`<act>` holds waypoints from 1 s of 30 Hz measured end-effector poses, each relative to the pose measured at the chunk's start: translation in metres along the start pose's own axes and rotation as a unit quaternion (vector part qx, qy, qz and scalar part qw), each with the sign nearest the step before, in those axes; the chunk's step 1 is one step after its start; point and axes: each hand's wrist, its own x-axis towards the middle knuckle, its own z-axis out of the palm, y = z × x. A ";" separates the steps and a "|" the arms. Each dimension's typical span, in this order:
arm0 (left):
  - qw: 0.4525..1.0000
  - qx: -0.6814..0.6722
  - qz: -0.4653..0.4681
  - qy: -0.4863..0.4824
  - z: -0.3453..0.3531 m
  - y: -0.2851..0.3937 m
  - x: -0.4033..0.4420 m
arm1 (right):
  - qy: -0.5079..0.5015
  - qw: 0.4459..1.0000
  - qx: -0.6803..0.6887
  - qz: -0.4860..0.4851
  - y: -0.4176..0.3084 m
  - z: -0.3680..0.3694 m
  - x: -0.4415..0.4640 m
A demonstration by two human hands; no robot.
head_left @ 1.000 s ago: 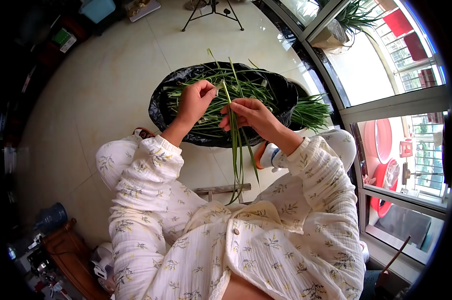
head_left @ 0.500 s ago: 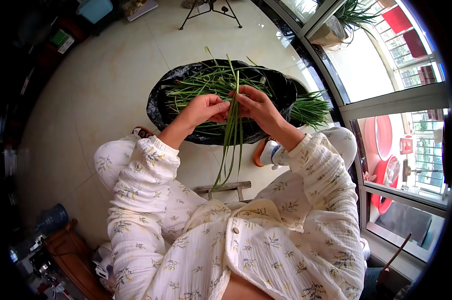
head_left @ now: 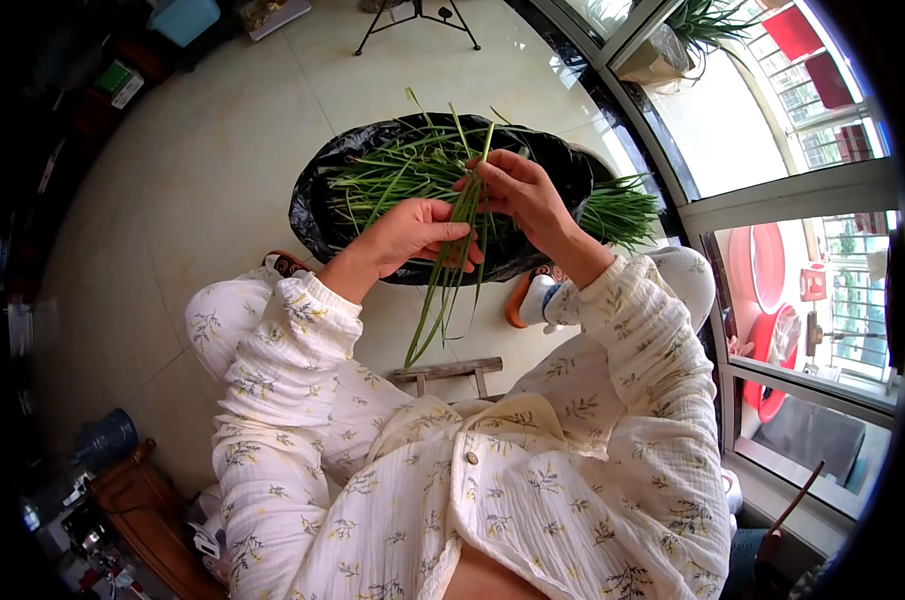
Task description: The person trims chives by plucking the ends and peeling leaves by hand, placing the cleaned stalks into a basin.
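A small bunch of garlic chives (head_left: 435, 310) hangs between my hands, its pale stem ends up and its long leaves drooping toward my lap. My left hand (head_left: 412, 238) is closed around the leaves partway down. Higher up, my right hand (head_left: 525, 195) pinches the bunch near the stem ends. Beneath both hands, a black plastic bag (head_left: 317, 165) lies spread on the floor with a loose pile of chives (head_left: 392, 175) on it. Another heap of chives (head_left: 617, 213) sits just right of the bag.
A low wooden stool (head_left: 447, 370) stands between my knees. Beyond the bag are the legs of a black metal stand (head_left: 417, 25) on the tiled floor (head_left: 212, 150). Glass doors (head_left: 792, 200) run along the right, and a wooden piece of furniture (head_left: 147, 510) is at lower left.
My left hand has slid down the bunch, and its fingers now wrap the leaves lower. The right hand has shifted slightly up and right, with the stem ends tilting right.
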 end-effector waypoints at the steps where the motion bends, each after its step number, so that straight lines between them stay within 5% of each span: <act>1: 1.000 0.002 -0.003 -0.001 0.000 0.001 -0.001 | 0.002 1.000 -0.007 0.004 0.000 -0.002 0.001; 26: 0.986 0.041 -0.095 -0.134 0.012 -0.002 -0.016 | 0.138 0.980 0.057 -0.128 -0.051 -0.094 0.007; 30: 0.990 0.080 -0.076 -0.082 0.013 -0.002 -0.017 | 0.149 0.977 0.065 -0.139 -0.052 -0.104 0.001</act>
